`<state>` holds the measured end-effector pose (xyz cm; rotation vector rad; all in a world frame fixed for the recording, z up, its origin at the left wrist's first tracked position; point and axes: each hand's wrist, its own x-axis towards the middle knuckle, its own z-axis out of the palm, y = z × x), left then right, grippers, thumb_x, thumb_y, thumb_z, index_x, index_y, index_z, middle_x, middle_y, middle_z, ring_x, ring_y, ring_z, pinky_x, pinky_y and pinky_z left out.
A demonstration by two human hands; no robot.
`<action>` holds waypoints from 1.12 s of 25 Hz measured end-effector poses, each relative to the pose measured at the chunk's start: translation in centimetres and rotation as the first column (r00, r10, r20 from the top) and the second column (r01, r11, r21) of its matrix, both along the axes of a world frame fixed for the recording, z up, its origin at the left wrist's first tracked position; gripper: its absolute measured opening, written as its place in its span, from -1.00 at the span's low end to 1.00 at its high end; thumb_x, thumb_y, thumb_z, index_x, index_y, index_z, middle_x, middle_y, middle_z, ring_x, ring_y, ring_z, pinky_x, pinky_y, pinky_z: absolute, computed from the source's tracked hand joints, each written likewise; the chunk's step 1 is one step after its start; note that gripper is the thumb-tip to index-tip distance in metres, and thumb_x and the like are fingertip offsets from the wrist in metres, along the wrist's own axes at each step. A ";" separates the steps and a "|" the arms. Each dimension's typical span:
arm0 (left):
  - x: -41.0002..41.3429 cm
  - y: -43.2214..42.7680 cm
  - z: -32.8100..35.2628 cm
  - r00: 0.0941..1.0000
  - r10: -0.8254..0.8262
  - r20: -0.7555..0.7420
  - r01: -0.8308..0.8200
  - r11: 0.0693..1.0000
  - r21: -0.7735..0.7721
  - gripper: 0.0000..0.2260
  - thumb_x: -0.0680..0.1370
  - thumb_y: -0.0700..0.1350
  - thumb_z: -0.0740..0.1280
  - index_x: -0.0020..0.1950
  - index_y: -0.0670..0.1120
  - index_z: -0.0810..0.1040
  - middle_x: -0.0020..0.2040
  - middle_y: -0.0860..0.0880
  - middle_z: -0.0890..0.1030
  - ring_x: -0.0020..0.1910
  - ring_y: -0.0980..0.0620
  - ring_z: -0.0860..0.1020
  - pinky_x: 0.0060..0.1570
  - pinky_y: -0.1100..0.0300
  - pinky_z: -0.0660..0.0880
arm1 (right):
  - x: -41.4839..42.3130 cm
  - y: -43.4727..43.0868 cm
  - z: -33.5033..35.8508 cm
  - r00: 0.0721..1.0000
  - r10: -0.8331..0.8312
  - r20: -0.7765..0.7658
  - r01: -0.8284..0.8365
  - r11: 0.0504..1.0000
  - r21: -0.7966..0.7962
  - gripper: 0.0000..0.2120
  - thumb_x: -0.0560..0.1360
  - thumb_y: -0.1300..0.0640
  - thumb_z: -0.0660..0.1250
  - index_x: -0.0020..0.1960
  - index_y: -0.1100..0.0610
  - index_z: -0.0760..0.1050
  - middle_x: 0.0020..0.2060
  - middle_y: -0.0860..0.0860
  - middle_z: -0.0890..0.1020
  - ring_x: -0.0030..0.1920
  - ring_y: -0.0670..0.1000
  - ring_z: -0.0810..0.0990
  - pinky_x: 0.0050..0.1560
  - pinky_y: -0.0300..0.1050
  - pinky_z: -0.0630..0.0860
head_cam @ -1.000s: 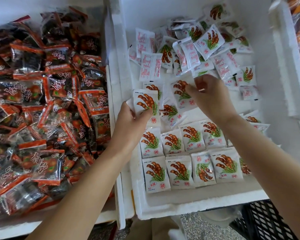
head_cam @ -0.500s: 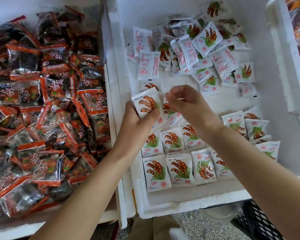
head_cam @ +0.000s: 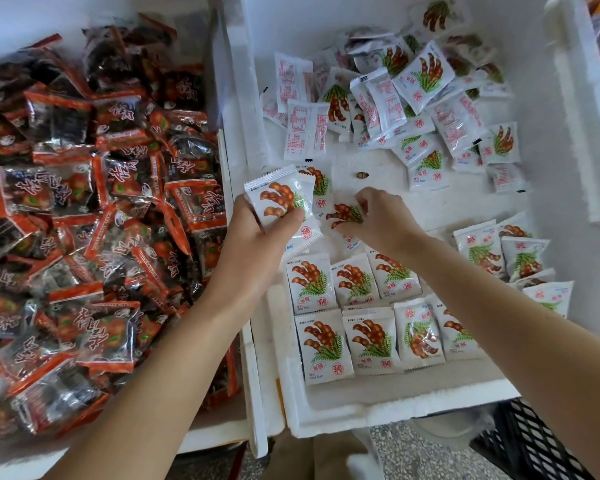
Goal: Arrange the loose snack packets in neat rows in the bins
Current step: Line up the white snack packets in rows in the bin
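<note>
Packet (head_cam: 280, 199) sits between curled fingers (head_cam: 291, 216) of left hand (head_cam: 257, 247); right hand (head_cam: 383, 220) pinches another packet (head_cam: 343, 213).

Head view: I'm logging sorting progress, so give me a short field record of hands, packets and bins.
left grip: holds a white packet
right grip: pinches a second packet
neat rows: two, by the white bin near rim
loose pile: far end, unsorted
left bin: red-black packets, jumbled

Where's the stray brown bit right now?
Head view, centre: brown bit lies on the white bin floor, just beyond the right hand, below the loose pile.
</note>
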<state>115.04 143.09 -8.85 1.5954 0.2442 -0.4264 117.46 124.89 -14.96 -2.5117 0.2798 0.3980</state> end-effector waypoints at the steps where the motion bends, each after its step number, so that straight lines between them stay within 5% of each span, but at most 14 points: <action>1: 0.0 -0.1 0.0 1.000 0.003 -0.004 -0.003 1.000 -0.002 -0.74 0.57 -0.17 0.35 0.25 -0.06 0.47 0.08 0.04 0.66 0.04 0.15 0.64 0.02 0.26 0.54 | 0.0 -0.2 0.5 1.000 -0.011 0.020 0.010 1.000 0.005 -0.64 0.46 0.00 0.40 0.06 0.27 0.48 -0.08 0.10 0.62 -0.16 0.07 0.55 -0.20 -0.13 0.50; 6: -0.3 0.0 -0.1 1.000 0.014 -0.017 -0.015 0.999 -0.038 -0.75 0.57 -0.16 0.35 0.25 -0.05 0.47 0.09 0.04 0.66 0.07 0.12 0.63 0.10 0.16 0.54 | -1.3 -1.4 4.0 0.963 -0.228 0.142 0.215 0.971 0.106 -0.76 0.52 0.01 0.33 -0.06 0.21 0.52 -0.21 0.00 0.61 -0.25 -0.04 0.56 -0.32 -0.30 0.46; 11: -0.6 0.6 -0.2 0.999 0.034 -0.012 -0.034 0.998 -0.062 -0.75 0.57 -0.18 0.35 0.24 -0.08 0.48 0.08 0.00 0.66 0.07 0.08 0.64 0.05 0.17 0.55 | -4.2 2.0 3.0 0.994 -0.015 -0.105 0.043 0.960 0.275 -0.90 0.50 0.05 0.35 -0.12 0.07 0.49 -0.22 -0.09 0.60 -0.30 -0.18 0.53 -0.41 -0.44 0.39; 17: -1.0 1.3 0.0 0.999 0.052 -0.002 -0.052 0.998 -0.044 -0.80 0.57 -0.19 0.35 0.18 -0.07 0.48 0.05 0.01 0.65 0.09 0.05 0.62 0.14 0.13 0.54 | -4.9 4.2 0.6 0.992 0.056 -0.112 -0.036 0.984 0.173 -0.71 0.48 0.06 0.38 0.07 0.25 0.51 -0.06 0.10 0.64 -0.07 0.07 0.60 0.00 -0.07 0.55; 22: -1.3 1.7 -0.1 0.998 0.060 -0.017 -0.061 0.996 -0.064 -0.70 0.54 -0.17 0.39 0.25 -0.12 0.47 0.10 -0.05 0.65 0.07 0.06 0.63 0.06 0.18 0.56 | -4.7 3.5 1.0 0.996 0.082 -0.024 -0.076 0.977 0.199 -0.58 0.46 0.04 0.40 0.23 0.14 0.36 0.01 -0.02 0.52 -0.09 -0.08 0.52 -0.03 -0.27 0.45; 25: -1.2 1.9 0.2 0.997 0.078 -0.017 -0.079 0.996 -0.049 -0.72 0.55 -0.18 0.37 0.26 -0.14 0.48 0.12 -0.09 0.65 0.10 0.01 0.63 0.08 0.18 0.57 | -2.4 2.5 1.0 0.986 -0.023 0.165 -0.002 0.989 0.149 -0.54 0.49 0.03 0.34 0.30 0.17 0.31 0.10 0.03 0.47 -0.04 -0.09 0.47 0.04 -0.30 0.40; 28: -1.1 2.1 0.7 0.997 0.080 -0.016 -0.081 0.995 -0.051 -0.74 0.57 -0.21 0.33 0.25 -0.18 0.49 0.11 -0.10 0.65 0.07 0.02 0.64 0.03 0.23 0.57 | 0.5 2.4 0.5 0.977 -0.172 0.127 0.142 0.966 0.214 -0.53 0.51 0.05 0.34 0.32 0.22 0.30 0.14 0.07 0.50 -0.02 -0.06 0.47 -0.10 -0.33 0.39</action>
